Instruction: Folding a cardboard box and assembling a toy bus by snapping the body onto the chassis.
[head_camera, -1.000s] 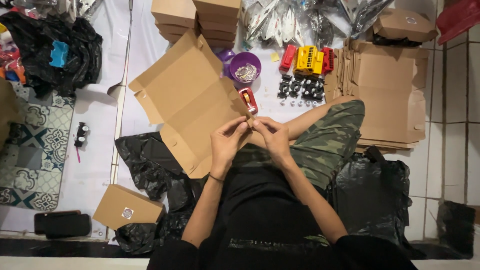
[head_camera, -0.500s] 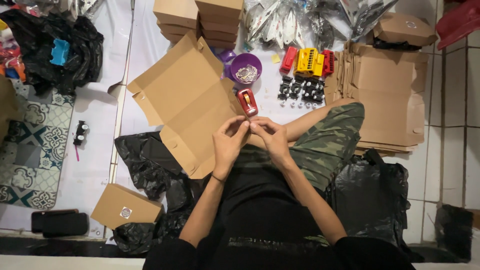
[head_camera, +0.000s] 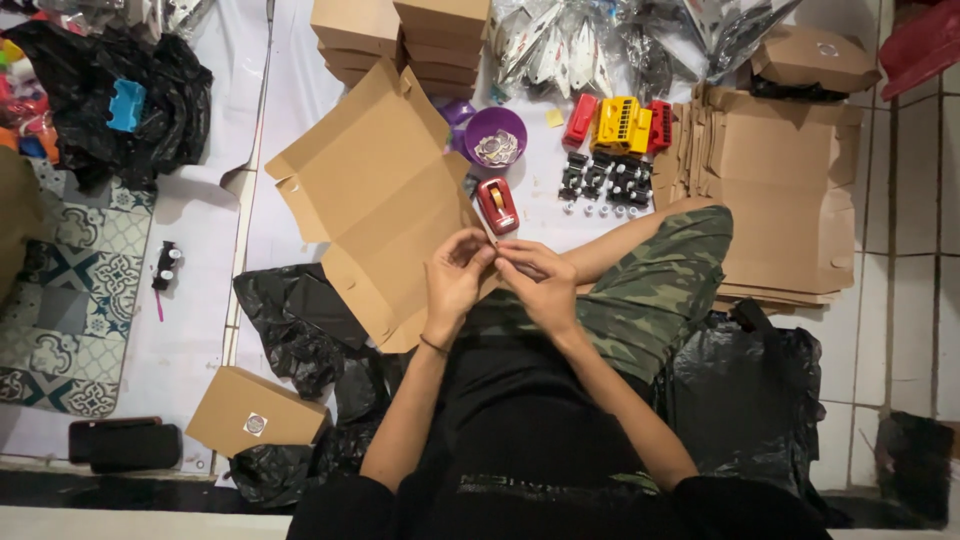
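I sit on the floor with an unfolded brown cardboard box blank (head_camera: 375, 195) lying across my lap and to my left. My left hand (head_camera: 455, 278) and my right hand (head_camera: 538, 282) meet at the blank's near right edge, fingertips pinched together on something small that I cannot make out. Just beyond my hands sits a red tape dispenser (head_camera: 497, 204). Farther off stands a purple bowl (head_camera: 496, 135) with small round pieces in it.
A stack of flat blanks (head_camera: 780, 190) lies at the right, folded boxes (head_camera: 400, 30) are stacked at the back. Red and yellow toy parts (head_camera: 618, 125) and small black pieces (head_camera: 600, 180) lie ahead. Black plastic bags (head_camera: 300, 330) surround me; one closed box (head_camera: 255, 412) lies near left.
Both hands stay together at the blank's edge, with only slight finger movement. Nothing else has moved.
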